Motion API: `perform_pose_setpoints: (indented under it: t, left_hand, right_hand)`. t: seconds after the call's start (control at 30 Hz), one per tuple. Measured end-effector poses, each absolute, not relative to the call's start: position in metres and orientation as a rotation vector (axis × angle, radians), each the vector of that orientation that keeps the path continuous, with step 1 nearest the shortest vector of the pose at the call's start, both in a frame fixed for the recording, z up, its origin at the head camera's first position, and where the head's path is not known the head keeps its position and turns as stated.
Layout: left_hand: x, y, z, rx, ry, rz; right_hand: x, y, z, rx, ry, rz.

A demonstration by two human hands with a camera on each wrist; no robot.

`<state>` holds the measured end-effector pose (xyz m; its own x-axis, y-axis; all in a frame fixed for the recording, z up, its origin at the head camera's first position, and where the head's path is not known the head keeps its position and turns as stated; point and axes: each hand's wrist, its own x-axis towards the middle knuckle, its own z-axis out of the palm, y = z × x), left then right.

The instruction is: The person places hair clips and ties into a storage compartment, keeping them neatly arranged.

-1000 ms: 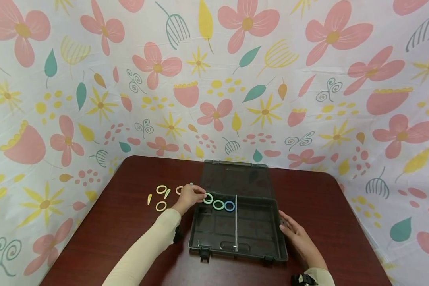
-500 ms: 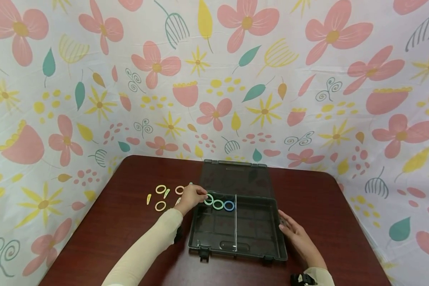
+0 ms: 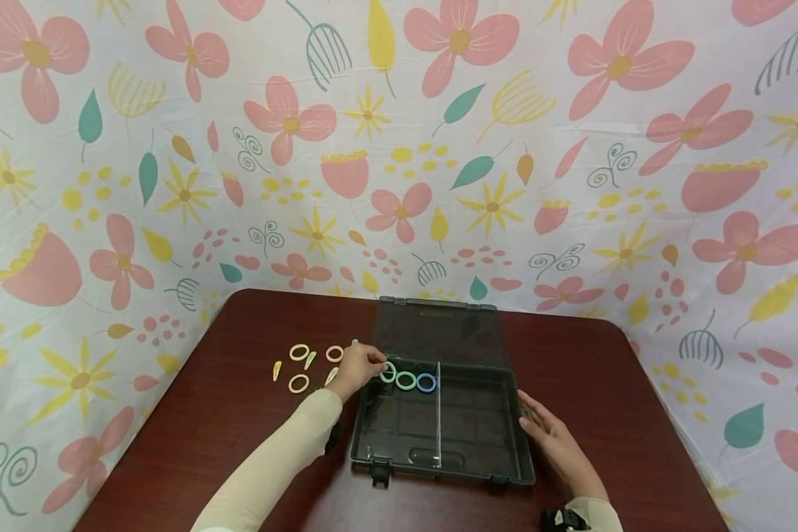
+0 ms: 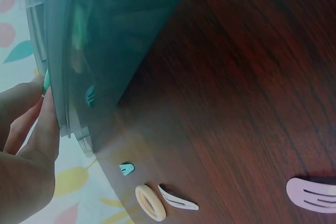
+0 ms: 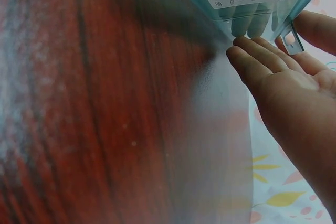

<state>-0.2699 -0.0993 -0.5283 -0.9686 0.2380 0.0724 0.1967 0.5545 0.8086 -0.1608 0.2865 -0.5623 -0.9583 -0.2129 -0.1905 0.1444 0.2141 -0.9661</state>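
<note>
In the head view, my left hand pinches a pale green hair tie at the left back corner of a dark see-through box. A green hair tie and a blue hair tie lie to its right, inside the left compartment. The left wrist view shows only the edge of the pinched hair tie between thumb and fingers. My right hand touches the box's right outer side. Its fingers are nearly straight against the wall, beside a small tab.
Left of the box lie yellow and peach hair ties and several snap hair clips, some partly behind the left hand. The box's lid lies open toward the back. A clear divider splits the box. Floral cloth hangs behind the table.
The pale green hair tie and left hand have shifted very slightly right and down over the box. The right hand stays at the box's side.
</note>
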Motion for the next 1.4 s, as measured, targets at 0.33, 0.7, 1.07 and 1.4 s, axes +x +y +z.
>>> perform_pose_setpoints:
  t: [0.33,0.7,1.07,1.4]
  left_hand:
    - [-0.271,-0.098,-0.532,0.523,2.826,1.332]
    - [-0.276,-0.099,-0.539,0.638,2.833,1.281]
    - [-0.275,-0.097,-0.541,0.616,2.877,1.193]
    - [-0.268,-0.100,-0.526,0.506,2.876,1.279]
  right_hand:
    - [-0.161,0.287,-0.563,-0.059,2.209,-1.803]
    - [-0.161,0.287,-0.563,-0.059,2.206,-1.811]
    - [-0.161,0.286,-0.565,-0.062,2.226,-1.800]
    - [-0.161,0.288,-0.562,-0.082,2.242,-1.771]
